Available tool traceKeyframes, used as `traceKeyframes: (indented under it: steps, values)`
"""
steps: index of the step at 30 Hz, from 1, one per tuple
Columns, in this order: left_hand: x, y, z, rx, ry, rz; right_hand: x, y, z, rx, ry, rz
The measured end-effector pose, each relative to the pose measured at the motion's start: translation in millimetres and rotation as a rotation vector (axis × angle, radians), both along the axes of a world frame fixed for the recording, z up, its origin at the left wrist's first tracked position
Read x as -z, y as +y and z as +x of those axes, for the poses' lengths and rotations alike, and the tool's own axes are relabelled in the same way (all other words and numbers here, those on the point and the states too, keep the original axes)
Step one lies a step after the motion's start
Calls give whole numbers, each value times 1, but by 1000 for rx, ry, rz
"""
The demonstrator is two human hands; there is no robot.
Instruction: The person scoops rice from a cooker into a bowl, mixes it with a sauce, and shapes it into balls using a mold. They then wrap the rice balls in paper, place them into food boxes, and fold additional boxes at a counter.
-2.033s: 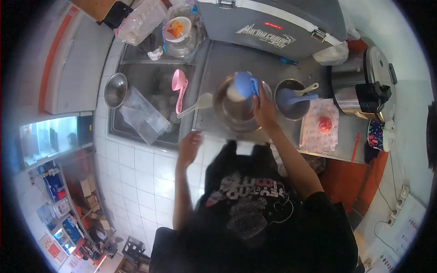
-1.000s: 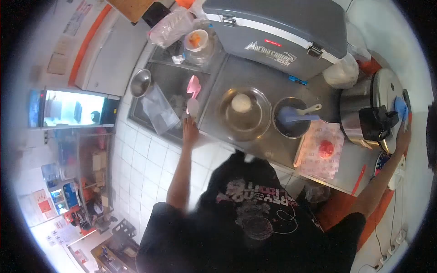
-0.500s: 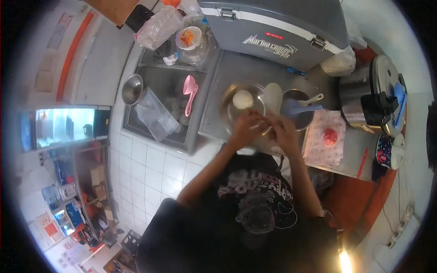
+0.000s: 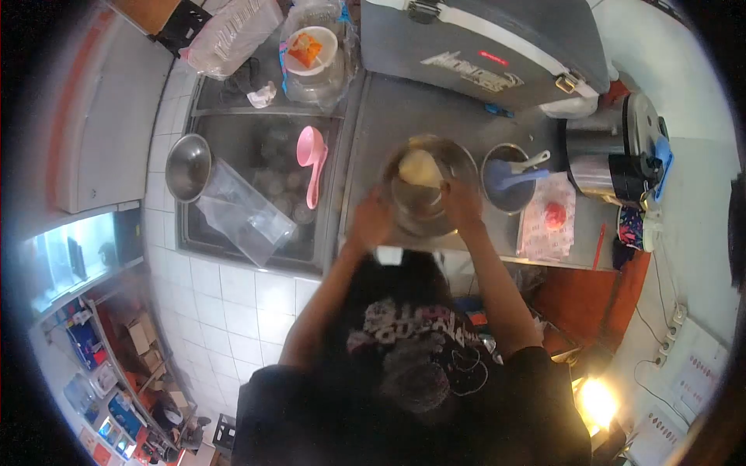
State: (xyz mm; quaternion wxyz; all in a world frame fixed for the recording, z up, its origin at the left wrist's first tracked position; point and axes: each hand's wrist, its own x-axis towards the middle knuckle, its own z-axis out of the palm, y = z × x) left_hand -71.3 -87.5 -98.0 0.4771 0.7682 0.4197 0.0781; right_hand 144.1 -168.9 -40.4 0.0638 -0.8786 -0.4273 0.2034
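Note:
A wide metal bowl (image 4: 468, 167) stands on the counter in front of me with a pale, soft-looking lump (image 4: 420, 168) in it. My left hand (image 4: 370, 220) is smeared by motion just outside the bowl's left front edge, its fingers not distinct. Over the right front part of the bowl is my right hand (image 4: 462, 206), fingertips pointing inward near the lump; their grip is blurred. To the right, a smaller metal pot (image 4: 495, 199) holds a blue utensil (image 4: 513, 180) and a pale-handled one (image 4: 536, 159).
Right of the pot, a red round item (image 4: 555, 216) lies on printed paper (image 4: 539, 242). A large cooker (image 4: 602, 144) stands beyond. Behind the bowl is a grey cooler box (image 4: 497, 58). The sink at left holds a pink scoop (image 4: 312, 155), clear plastic (image 4: 245, 213) and a metal bowl (image 4: 189, 167).
My hands, close together at the bowl's front before, have moved apart, the left one leftward. The pale paddle-shaped thing beside the lump no longer shows. The camera view has shifted.

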Motion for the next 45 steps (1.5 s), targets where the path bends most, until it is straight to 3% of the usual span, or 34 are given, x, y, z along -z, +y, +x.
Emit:
traceKeyframes:
  steps: [2, 5, 8, 11, 14, 16, 17, 19, 20, 22, 23, 27, 30, 32, 33, 35, 36, 38, 42, 43, 45]
  values:
    - [2, -2, -1, -29, -61, 105, 4, 17, -3, 48, -19, -67]
    - [20, -5, -4, -25, -142, 84, 5, 36, -3, -174, -161, -193]
    - [-45, 10, 3, -22, -123, -54, 32, 45, -9, -164, -254, -39]
    - [-17, 5, -1, 11, -37, -59, 39, 60, -13, -104, -277, -118]
    - [-14, 3, -2, -61, -146, -153, 6, 53, 3, -260, -226, -246]
    - [-24, 10, -2, -20, -111, -134, -22, 51, 16, -562, -362, -356]
    - [-31, 12, -1, 18, -67, -115, -35, 53, 15, -567, -367, -363]
    - [-57, 16, 1, -6, -65, -163, -57, 64, -7, -291, -140, -343]
    - [-62, 17, 2, -35, -58, -201, -33, 63, -17, -287, -139, -347]
    - [-10, 0, -3, -51, -84, -129, 35, 52, -35, -296, -275, -270]
    - [8, -5, -4, -76, -115, -47, 39, 57, -35, -297, -272, -272]
    - [-18, 4, -2, -27, -92, -86, 20, 72, -36, -271, -155, -341]
    - [-8, 1, -1, -115, -168, -239, -2, 65, -32, -243, -182, -279]
    - [-1, -2, -2, -100, -238, 23, -2, 59, -38, -255, -190, -201]
    - [-5, 1, -1, -99, -234, 17, 6, 56, -50, -241, -175, -224]
    - [-21, 9, 2, -50, 11, -216, 14, 45, -59, -202, -152, -253]
    - [-7, 4, 0, -37, 8, -212, 16, 45, -54, -237, -185, -207]
    - [38, -11, -3, -97, -192, 88, 1, 49, -39, -284, -234, -158]
    - [29, -7, 6, -167, -247, 38, -58, 48, 12, -294, -279, -288]
    - [24, -5, 6, -157, -228, 25, -60, 49, 24, -228, -252, -317]
    - [17, -1, 6, -145, -206, 10, -10, 47, 43, -232, -189, -233]
